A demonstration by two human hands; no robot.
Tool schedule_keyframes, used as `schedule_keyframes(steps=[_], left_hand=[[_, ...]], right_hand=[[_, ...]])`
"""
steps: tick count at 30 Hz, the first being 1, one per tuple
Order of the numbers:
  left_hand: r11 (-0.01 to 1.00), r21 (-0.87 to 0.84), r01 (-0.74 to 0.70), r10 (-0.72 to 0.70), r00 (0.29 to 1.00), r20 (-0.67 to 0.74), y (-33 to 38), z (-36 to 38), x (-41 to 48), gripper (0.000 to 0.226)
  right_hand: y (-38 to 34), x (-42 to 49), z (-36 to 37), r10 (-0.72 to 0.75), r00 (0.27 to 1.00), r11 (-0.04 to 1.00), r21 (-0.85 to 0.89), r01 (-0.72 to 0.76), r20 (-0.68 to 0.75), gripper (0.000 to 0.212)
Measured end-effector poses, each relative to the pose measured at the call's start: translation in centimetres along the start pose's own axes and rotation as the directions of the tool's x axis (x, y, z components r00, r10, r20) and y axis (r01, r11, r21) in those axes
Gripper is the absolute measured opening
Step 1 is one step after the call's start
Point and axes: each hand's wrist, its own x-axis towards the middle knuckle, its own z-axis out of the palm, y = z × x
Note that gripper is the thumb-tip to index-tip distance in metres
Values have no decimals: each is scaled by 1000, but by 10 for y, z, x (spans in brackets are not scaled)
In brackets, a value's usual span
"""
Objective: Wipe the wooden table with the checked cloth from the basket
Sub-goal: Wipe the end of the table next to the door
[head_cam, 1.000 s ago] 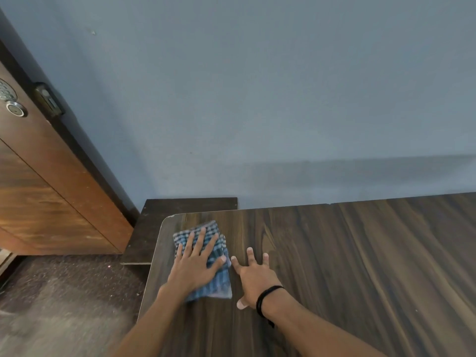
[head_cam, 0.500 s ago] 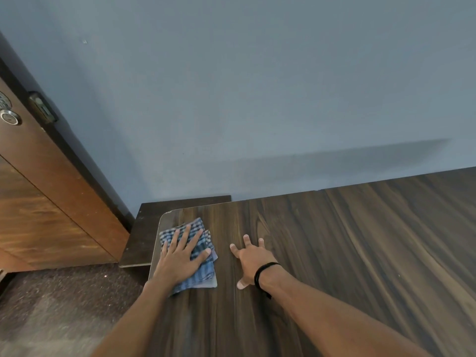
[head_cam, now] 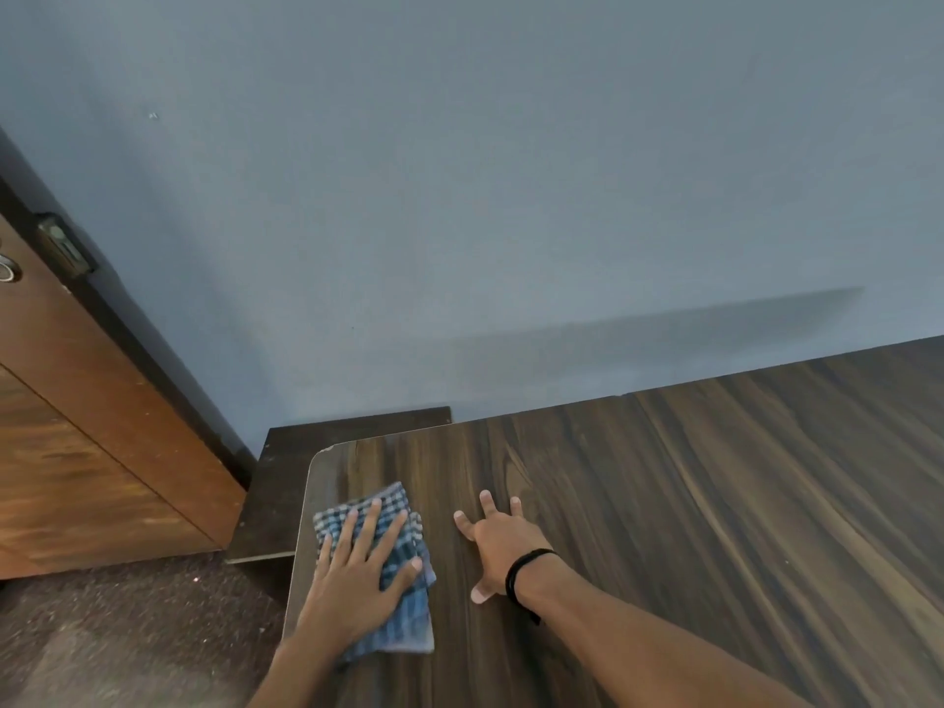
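Note:
A folded blue-and-white checked cloth [head_cam: 403,618] lies flat near the left edge of the dark wooden table [head_cam: 689,503]. My left hand [head_cam: 357,574] presses down on it with spread, straight fingers. My right hand [head_cam: 498,546], a black band on its wrist, rests flat on the bare wood just right of the cloth, fingers spread. The basket is out of view.
The table's far edge meets a blue-grey wall [head_cam: 511,196]. A lower dark shelf or side table [head_cam: 286,482] sits beyond the left corner. A brown wooden door [head_cam: 76,442] stands at left, over speckled dark floor [head_cam: 127,631].
My left hand has slid the cloth along the table's left edge, first away and then back toward me. My right hand has stayed flat on the wood.

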Motion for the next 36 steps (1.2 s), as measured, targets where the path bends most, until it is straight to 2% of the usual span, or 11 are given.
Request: schedule_keyframes(steps=[5, 7, 9, 13, 15, 17, 21, 23, 26, 29, 36], left_hand=[[995, -46, -84, 83, 996, -27, 18, 51, -99, 69], [995, -48, -90, 90, 996, -1, 17, 49, -108, 67], [993, 37, -113, 117, 985, -126, 10, 36, -94, 68], [1000, -26, -15, 14, 1000, -25, 4, 13, -57, 91], [999, -37, 0, 0, 1000, -5, 13, 19, -75, 83], [997, 5, -81, 81, 996, -49, 27, 44, -123, 73], [986, 24, -168, 169, 981, -93, 45, 90, -200, 73], [986, 3, -164, 164, 985, -49, 43, 85, -191, 74], [990, 59, -125, 132, 979, -152, 33, 58, -147, 70], [998, 24, -66, 67, 997, -33, 33, 46, -118, 76], [993, 21, -116, 117, 984, -131, 53, 88, -218, 67]], right_hand=[[-7, -8, -7, -5, 1000, 998, -57, 5, -3, 107], [-7, -6, -7, 15, 1000, 999, -40, -16, -6, 108], [-10, -7, -6, 40, 999, 999, -14, -41, -17, 107], [-25, -30, 22, 48, 999, 999, 13, -48, 10, 102], [-26, -48, 47, 25, 998, 999, -29, -23, 64, 111], [-24, -61, 58, 27, 997, 999, -28, -25, 73, 113], [-30, -61, 49, 13, 997, 999, -45, -9, 77, 113], [-28, -63, 53, 17, 999, 999, -31, -16, 49, 111], [-23, -66, 61, 18, 1000, 1000, -14, -18, 7, 108], [-22, -66, 59, 14, 1000, 1000, -13, -14, 7, 110], [-19, -66, 60, 11, 1000, 1000, 10, -11, 5, 108]])
